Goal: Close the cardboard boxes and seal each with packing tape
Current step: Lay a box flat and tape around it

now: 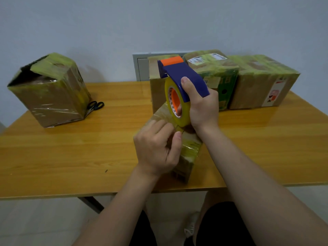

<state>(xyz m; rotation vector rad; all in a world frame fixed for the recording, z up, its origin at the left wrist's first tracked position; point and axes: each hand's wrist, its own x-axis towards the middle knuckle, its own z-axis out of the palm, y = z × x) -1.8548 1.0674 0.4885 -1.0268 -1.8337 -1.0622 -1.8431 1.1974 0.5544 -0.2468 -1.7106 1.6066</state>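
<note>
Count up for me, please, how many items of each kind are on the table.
Cardboard boxes: 5
Tape dispenser: 1
Scissors: 1
Total: 7

one wide-angle view, worn on the person's head, faces forward and down over the worktop (pixel 71 153) to the pale wall (pixel 106 23) behind it. the left hand (pixel 156 148) and right hand (pixel 202 107) sit close beneath the lens at mid-frame, arms entering from the bottom edge, with floor (pixel 35 224) showing under the worktop's near edge.
</note>
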